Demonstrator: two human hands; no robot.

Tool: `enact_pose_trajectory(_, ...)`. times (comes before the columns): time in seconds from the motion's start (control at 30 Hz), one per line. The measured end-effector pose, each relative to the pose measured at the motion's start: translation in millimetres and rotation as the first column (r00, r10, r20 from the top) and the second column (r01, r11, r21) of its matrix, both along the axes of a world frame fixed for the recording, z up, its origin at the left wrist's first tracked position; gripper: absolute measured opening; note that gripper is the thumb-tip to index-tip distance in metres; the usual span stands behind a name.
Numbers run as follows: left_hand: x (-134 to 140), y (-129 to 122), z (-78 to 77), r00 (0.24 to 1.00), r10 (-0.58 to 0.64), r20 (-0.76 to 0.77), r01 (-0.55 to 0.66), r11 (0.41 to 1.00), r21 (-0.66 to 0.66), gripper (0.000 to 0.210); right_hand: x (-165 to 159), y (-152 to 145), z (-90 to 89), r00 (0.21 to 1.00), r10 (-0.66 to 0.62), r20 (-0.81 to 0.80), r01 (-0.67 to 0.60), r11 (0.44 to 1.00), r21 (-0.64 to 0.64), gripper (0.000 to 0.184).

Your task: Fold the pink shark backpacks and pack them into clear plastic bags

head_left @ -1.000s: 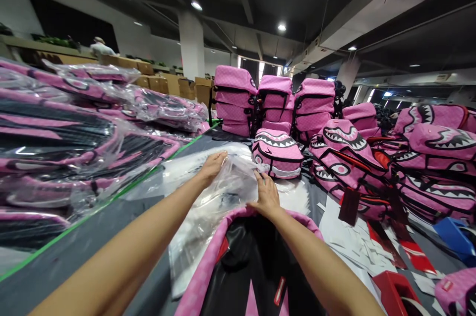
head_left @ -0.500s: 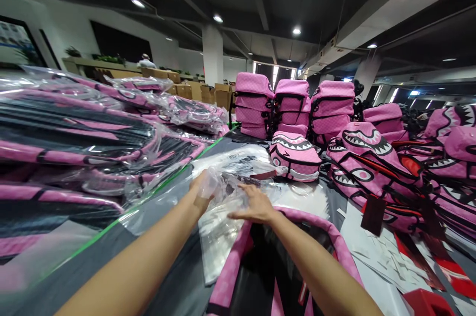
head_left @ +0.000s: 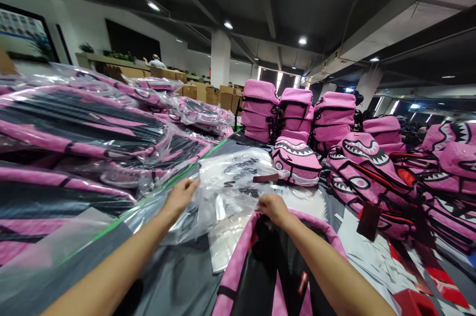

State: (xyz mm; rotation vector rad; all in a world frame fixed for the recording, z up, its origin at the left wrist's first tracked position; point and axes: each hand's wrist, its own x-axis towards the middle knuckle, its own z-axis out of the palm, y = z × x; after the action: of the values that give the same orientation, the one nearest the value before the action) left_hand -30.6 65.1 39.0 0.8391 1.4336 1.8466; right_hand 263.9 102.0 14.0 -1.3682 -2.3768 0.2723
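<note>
- Clear plastic bag (head_left: 219,204): spread between the two hands, above the grey table (head_left: 169,269), just beyond the top of the nearest backpack.
- Left hand (head_left: 181,196): fingers closed together on the film at the bag's left side.
- Right hand (head_left: 274,208): fingers bent and pinched on the film's right end, at the backpack's top edge; exact fingertip contact is partly hidden.
- Nearest backpack (head_left: 280,261): black panel facing up, pink rim, small red label (head_left: 302,282); lower end out of view, right forearm across it.
- Flat printed plastic bags (head_left: 238,164): lying on the table beyond the hands.
- Small pink backpack (head_left: 296,161): toothed-mouth print, beyond the right hand; dark red tag (head_left: 266,178) at its left.
- Wrapped backpacks (head_left: 85,120): piled left of a green strip (head_left: 173,183).
- Stacked pink backpacks (head_left: 260,107): upright piles at the rear.
- White papers (head_left: 366,244): right of the nearest backpack.
- Another person (head_left: 156,62): far background, left.
</note>
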Motion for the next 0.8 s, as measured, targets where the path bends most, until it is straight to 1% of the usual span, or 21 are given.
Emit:
enact_pose_trajectory(0.03,1,-22,-2.1,0.996,0.04,-0.084,-0.038,0.999,0.022,0.022,-1,-5,3.3,1.0,-0.006,0.015,0.006,1.0,-0.002,0.009)
enact_pose_trajectory(0.07,6,-47,-7.6,0.988,0.058,-0.145,-0.052,0.998,0.044,0.023,-4,-10,5.9,1.0,-0.016,0.026,0.016,1.0,-0.004,0.009)
enact_pose_trajectory(0.1,16,-72,-16.6,0.967,0.063,-0.247,-0.044,0.996,0.083,0.027,-9,-16,7.9,0.999,-0.023,0.036,0.024,1.0,-0.01,0.01)
enact_pose_trajectory(0.13,30,-97,-28.2,0.94,-0.021,-0.339,0.048,0.996,0.07,0.031,-16,-24,9.5,0.998,-0.027,0.05,0.028,0.999,-0.021,0.013)
enact_pose_trajectory(0.17,47,-118,-41.4,0.905,-0.205,-0.373,0.21,0.977,-0.029,0.036,-24,-32,11.0,0.997,-0.026,0.069,0.028,0.999,-0.037,0.016)
enact_pose_trajectory(0.2,66,-135,-54.7,0.856,-0.398,-0.329,0.366,0.917,-0.158,0.043,-33,-41,12.5,0.995,-0.021,0.095,0.027,0.998,-0.054,0.02)
enact_pose_trajectory(0.23,84,-147,-66.6,0.831,-0.511,-0.219,0.462,0.854,-0.241,0.054,-42,-52,14.0,0.992,-0.01,0.128,0.019,0.997,-0.068,0.023)
enact_pose_trajectory(0.27,101,-152,-75.7,0.826,-0.556,-0.095,0.516,0.813,-0.27,0.067,-50,-62,15.6,0.986,0.009,0.165,0.004,0.997,-0.076,0.024)
enact_pose_trajectory(0.3,114,-153,-81.5,0.846,-0.532,0.012,0.516,0.814,-0.268,0.074,-56,-72,17.3,0.979,0.04,0.2,-0.024,0.997,-0.079,0.024)
enact_pose_trajectory(0.33,123,-151,-83.8,0.879,-0.47,0.08,0.475,0.845,-0.248,0.077,-60,-82,19.1,0.972,0.077,0.224,-0.061,0.995,-0.077,0.024)
enact_pose_trajectory(0.37,128,-146,-83.2,0.913,-0.394,0.105,0.408,0.885,-0.224,0.076,-61,-89,21.0,0.966,0.122,0.23,-0.106,0.991,-0.08,0.023)
enact_pose_trajectory(0.4,129,-141,-80.6,0.942,-0.321,0.098,0.334,0.92,-0.205,0.075,-61,-94,22.9,0.961,0.177,0.214,-0.158,0.982,-0.102,0.021)
enact_pose_trajectory(0.43,127,-137,-77.3,0.96,-0.27,0.074,0.279,0.941,-0.19,0.075,-59,-97,24.8,0.954,0.24,0.177,-0.213,0.964,-0.157,0.019)
enact_pose_trajectory(0.5,120,-133,-72.6,0.973,-0.229,0.023,0.23,0.955,-0.189,0.076,-51,-96,27.9,0.946,0.32,0.058,-0.286,0.903,-0.321,0.015)
enact_pose_trajectory(0.53,116,-134,-72.7,0.975,-0.222,0.002,0.218,0.955,-0.202,0.076,-48,-92,28.9,0.951,0.308,0.001,-0.283,0.876,-0.389,0.013)
enact_pose_trajectory(0.57,111,-137,-74.6,0.973,-0.23,-0.021,0.22,0.951,-0.216,0.076,-45,-88,29.5,0.964,0.264,-0.037,-0.254,0.867,-0.43,0.011)
enact_pose_trajectory(0.6,108,-142,-78.3,0.967,-0.248,-0.052,0.23,0.945,-0.235,0.077,-44,-84,29.6,0.98,0.192,-0.057,-0.197,0.88,-0.432,0.01)
enact_pose_trajectory(0.67,101,-159,-88.3,0.938,-0.331,-0.1,0.288,0.907,-0.306,0.08,-45,-76,29.0,0.998,0.01,-0.068,-0.032,0.941,-0.336,0.017)
enact_pose_trajectory(0.73,96,-186,-96.3,0.871,-0.448,-0.199,0.354,0.855,-0.378,0.079,-51,-74,28.3,0.988,-0.135,-0.076,0.118,0.973,-0.199,0.029)
enact_pose_trajectory(0.77,95,-201,-97.3,0.83,-0.47,-0.3,0.346,0.856,-0.384,0.076,-55,-75,28.0,0.979,-0.187,-0.082,0.175,0.975,-0.136,0.033)
enact_pose_trajectory(0.8,95,-217,-95.6,0.783,-0.437,-0.442,0.3,0.888,-0.347,0.07,-60,-78,27.8,0.972,-0.22,-0.083,0.214,0.974,-0.077,0.034)
